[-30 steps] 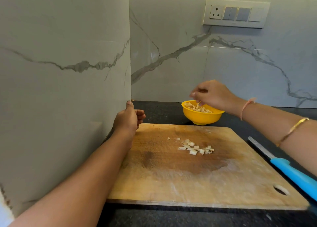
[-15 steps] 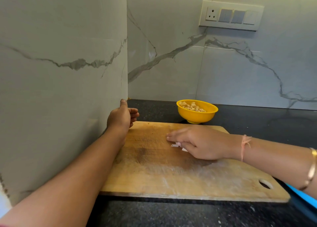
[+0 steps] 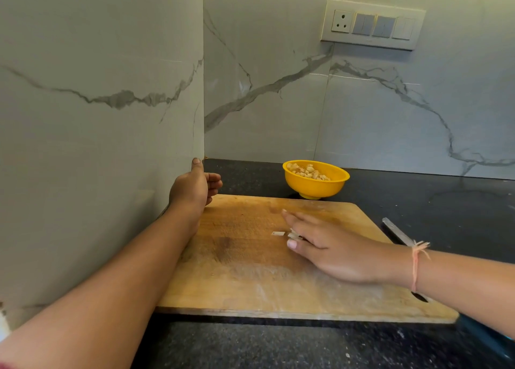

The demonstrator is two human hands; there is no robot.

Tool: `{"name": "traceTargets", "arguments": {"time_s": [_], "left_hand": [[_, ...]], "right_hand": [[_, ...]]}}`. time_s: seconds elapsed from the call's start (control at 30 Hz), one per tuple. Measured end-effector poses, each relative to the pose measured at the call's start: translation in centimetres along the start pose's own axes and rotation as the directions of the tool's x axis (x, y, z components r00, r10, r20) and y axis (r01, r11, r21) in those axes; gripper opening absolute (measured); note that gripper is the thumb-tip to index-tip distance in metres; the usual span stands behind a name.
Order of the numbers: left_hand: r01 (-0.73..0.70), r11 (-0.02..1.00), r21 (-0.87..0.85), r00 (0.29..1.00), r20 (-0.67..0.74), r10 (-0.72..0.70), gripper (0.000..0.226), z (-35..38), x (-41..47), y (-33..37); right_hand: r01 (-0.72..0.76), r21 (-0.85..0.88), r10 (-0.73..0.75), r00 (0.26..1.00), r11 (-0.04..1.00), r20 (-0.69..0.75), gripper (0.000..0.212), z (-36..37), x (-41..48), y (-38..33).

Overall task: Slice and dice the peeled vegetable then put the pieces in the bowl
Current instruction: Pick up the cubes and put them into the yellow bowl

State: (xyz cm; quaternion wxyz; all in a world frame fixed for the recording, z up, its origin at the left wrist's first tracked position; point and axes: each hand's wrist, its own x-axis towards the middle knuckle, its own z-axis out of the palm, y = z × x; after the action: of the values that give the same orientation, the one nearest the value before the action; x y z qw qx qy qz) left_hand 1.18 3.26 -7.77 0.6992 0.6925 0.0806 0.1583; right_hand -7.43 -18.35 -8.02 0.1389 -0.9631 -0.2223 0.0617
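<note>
Pale, small diced pieces (image 3: 278, 233) lie partly hidden under the flat, seemingly relaxed right hand (image 3: 331, 246).

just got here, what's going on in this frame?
A person's right hand lies flat over a few diced pieces on the board, apparently gathering them. The left hand is at the board's far left corner, holding nothing. The bowl behind the board already holds more; the knife lies right of the board.
</note>
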Motion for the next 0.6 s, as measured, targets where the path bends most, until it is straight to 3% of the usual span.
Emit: {"name": "traceTargets", "arguments": {"time_s": [0.2,0.33,0.43,0.6], "left_hand": [[-0.001,1.0,0.0,1.0,-0.01,0.001,0.054,-0.1,0.0,-0.1],[-0.003,1.0,0.008,1.0,-0.019,0.003,0.054,-0.1,-0.1,-0.1],[0.002,1.0,0.007,1.0,-0.025,-0.002,0.053,-0.2,-0.1,-0.1],[0.003,1.0,0.004,1.0,-0.023,-0.003,0.053,-0.3,-0.3,0.0]], "right_hand": [[0.188,-0.012,-0.188,0.981,0.982,-0.049,0.042,-0.2,0.7,-0.6],[0.275,-0.149,-0.281,0.959,0.95,-0.024,0.045,-1.3,-0.5,0.6],[0.277,-0.264,-0.285,0.958,0.924,0.009,0.05,-2.2,-1.3,1.0],[0.197,-0.396,-0.269,0.954,0.897,-0.135,0.042,-2.1,-2.0,1.1]]}}
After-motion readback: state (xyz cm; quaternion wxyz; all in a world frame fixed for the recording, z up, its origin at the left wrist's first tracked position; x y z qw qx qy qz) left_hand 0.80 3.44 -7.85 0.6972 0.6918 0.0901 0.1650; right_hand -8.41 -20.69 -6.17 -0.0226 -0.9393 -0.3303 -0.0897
